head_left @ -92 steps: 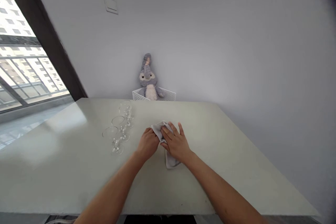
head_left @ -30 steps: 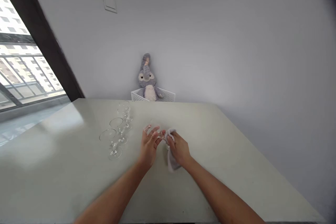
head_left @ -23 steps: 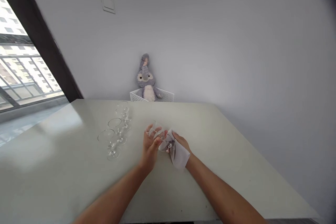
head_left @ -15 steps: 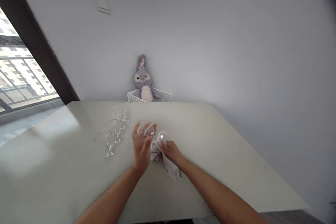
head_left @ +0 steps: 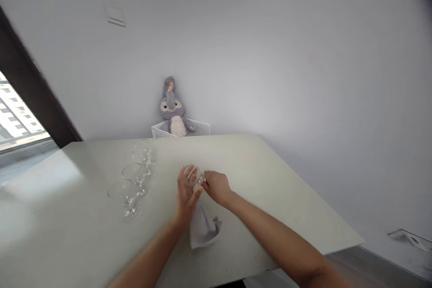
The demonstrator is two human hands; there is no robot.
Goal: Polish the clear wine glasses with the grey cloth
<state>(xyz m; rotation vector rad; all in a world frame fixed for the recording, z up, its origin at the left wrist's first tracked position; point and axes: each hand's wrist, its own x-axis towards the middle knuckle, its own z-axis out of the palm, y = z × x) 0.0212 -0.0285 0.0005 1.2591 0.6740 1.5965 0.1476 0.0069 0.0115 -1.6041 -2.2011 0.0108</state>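
Observation:
A clear stemmed glass (head_left: 191, 175) is held tilted between my two hands above the table. The fingers of my left hand (head_left: 185, 195) curve around its bowl. Closed at the stem or foot end is my right hand (head_left: 218, 186), whose fingertips are mostly hidden. A pale grey cloth (head_left: 203, 229) hangs or lies just below my left hand; I cannot tell whether any of it is gripped. To the left, several clear stemmed glasses stand upright in a row, among them a near glass (head_left: 120, 191) and one behind it (head_left: 132, 172).
The pale table (head_left: 270, 216) runs back to a grey wall. Behind its far edge, a grey plush toy (head_left: 173, 110) sits in a white perforated basket (head_left: 201, 129). A dark frame (head_left: 33, 81) and window are at the left, and a light switch (head_left: 115, 14) is on the wall.
My right hand has gone from holding the cloth to the stem end of the glass. The cloth now sits lower, below my left hand. The whole view has turned slightly right.

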